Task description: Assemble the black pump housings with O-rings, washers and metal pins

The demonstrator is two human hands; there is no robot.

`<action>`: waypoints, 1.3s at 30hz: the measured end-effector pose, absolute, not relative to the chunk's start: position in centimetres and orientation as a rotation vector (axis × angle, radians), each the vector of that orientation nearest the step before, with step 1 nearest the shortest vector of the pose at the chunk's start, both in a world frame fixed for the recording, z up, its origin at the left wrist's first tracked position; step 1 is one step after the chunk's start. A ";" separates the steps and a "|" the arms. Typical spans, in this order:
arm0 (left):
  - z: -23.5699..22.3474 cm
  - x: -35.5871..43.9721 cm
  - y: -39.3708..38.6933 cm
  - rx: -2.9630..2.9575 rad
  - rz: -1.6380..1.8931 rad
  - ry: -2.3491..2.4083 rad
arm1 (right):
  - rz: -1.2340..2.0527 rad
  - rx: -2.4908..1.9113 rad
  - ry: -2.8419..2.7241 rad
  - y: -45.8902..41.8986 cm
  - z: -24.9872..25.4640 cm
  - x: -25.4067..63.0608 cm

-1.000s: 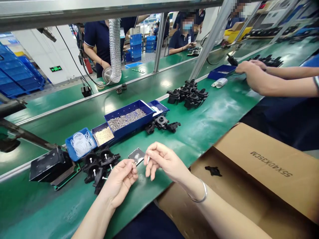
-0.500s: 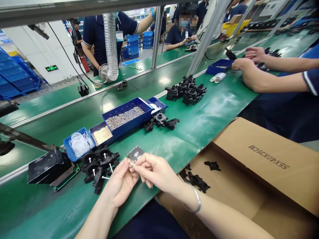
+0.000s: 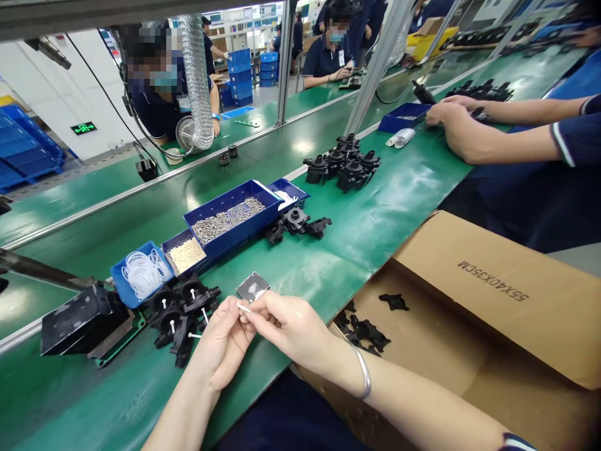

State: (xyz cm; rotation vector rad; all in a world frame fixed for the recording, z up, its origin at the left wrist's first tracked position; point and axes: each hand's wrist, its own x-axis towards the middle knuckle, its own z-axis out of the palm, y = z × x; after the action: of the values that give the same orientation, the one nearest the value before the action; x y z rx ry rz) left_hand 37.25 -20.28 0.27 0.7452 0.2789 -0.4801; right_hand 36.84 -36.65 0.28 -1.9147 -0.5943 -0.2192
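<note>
My left hand [image 3: 229, 344] and my right hand [image 3: 292, 322] meet at the fingertips over the near edge of the bench. Between them is a small thin white pin [image 3: 244, 308], pinched by the right thumb and forefinger. The left thumb and forefinger are closed at its other end; whatever else they hold is hidden. Just behind the fingers lies a small dark flat block [image 3: 252, 285] with a white smear on top. Left of my hands sit several black plastic housings [image 3: 176, 316] with white pins standing or leaning in them.
Blue bins hold metal pins [image 3: 230, 219], cream-coloured bits [image 3: 186, 254] and clear rings [image 3: 146, 272]. More black housings [image 3: 345, 163] stand farther right. An open cardboard box [image 3: 498, 300] adjoins the bench at right. A co-worker's hands [image 3: 451, 116] work beyond it.
The view has shifted slightly. My hands stay together at the white pin, the fingertips closer around it. Across the bench, a person has lowered an arm and bent down.
</note>
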 end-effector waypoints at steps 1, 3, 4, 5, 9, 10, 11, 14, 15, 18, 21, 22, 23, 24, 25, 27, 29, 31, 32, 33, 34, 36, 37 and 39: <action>0.3 37.3 -20.3 0.776 -0.473 0.267 | -0.291 -1.995 -0.646 -36.8 0.3 36.8; 0.4 37.3 -20.2 0.869 -0.444 0.229 | -0.417 -2.157 -0.750 -37.0 0.5 36.7; 0.4 37.4 -20.2 0.925 -0.424 0.206 | -0.459 -2.220 -0.800 -37.1 0.5 36.8; 0.4 37.4 -20.2 0.977 -0.402 0.187 | -0.482 -2.264 -0.843 -37.3 0.6 36.8; 0.1 37.4 -20.4 1.118 -0.330 0.159 | -0.480 -2.280 -0.854 -37.5 0.6 36.7; 0.0 37.3 -20.5 1.153 -0.305 0.155 | -0.463 -2.251 -0.816 -37.5 0.5 36.6; -0.1 37.2 -20.7 1.202 -0.262 0.147 | -0.428 -2.202 -0.767 -37.5 0.5 36.5; -0.2 37.0 -21.0 1.422 -0.101 0.070 | -0.195 -1.955 -0.630 -38.0 0.4 37.0; -0.2 36.9 -21.1 1.474 -0.065 0.026 | -0.127 -1.870 -0.594 -38.4 0.3 37.7; -0.1 36.8 -21.7 1.473 -0.056 -0.076 | -0.116 -1.783 -0.477 -40.5 -0.4 41.9; -0.2 36.8 -22.2 1.457 -0.122 -0.070 | -0.186 -1.880 -0.376 -43.0 -1.8 47.9; -0.3 36.7 -22.3 1.468 -0.156 -0.057 | -0.183 -1.898 -0.368 -43.7 -2.3 49.6; -0.3 36.7 -22.3 1.473 -0.191 -0.037 | -0.177 -1.909 -0.366 -44.2 -2.7 50.9; -0.4 36.6 -22.3 1.466 -0.222 -0.008 | -0.173 -1.911 -0.366 -44.5 -3.1 51.6; -0.4 36.5 -22.4 1.445 -0.251 0.030 | -0.173 -1.905 -0.367 -44.5 -3.2 51.7; -0.6 36.4 -22.5 1.360 -0.288 0.127 | -0.173 -1.879 -0.372 -43.8 -3.2 50.1; -0.6 36.4 -22.9 1.203 -0.319 0.213 | -0.155 -1.813 -0.384 -42.3 -2.7 46.7; -0.4 36.4 -23.4 1.012 -0.318 0.254 | -0.107 -1.680 -0.411 -40.5 -2.2 42.4; -0.3 36.5 -23.7 0.923 -0.307 0.264 | -0.082 -1.610 -0.442 -39.7 -1.9 40.4; -0.1 36.6 -23.9 0.851 -0.300 0.271 | -0.072 -1.563 -0.474 -39.0 -1.8 38.7; 0.0 36.7 -24.0 0.800 -0.291 0.281 | -0.068 -1.523 -0.496 -38.5 -1.7 37.2; 0.3 36.8 -23.9 0.749 -0.278 0.310 | -0.074 -1.479 -0.507 -37.9 -1.6 35.6; 0.4 36.9 -23.7 0.741 -0.276 0.321 | -0.071 -1.458 -0.479 -38.0 -1.6 35.2; 0.7 37.0 -23.1 0.744 -0.263 0.314 | -0.019 -1.416 -0.376 -38.4 -1.5 35.2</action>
State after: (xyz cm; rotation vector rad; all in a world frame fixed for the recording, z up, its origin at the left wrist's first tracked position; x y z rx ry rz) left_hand 37.01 -23.06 0.66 0.7443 0.3144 -0.2631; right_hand 35.23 -38.39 -1.52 -1.4156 -0.3764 -0.0188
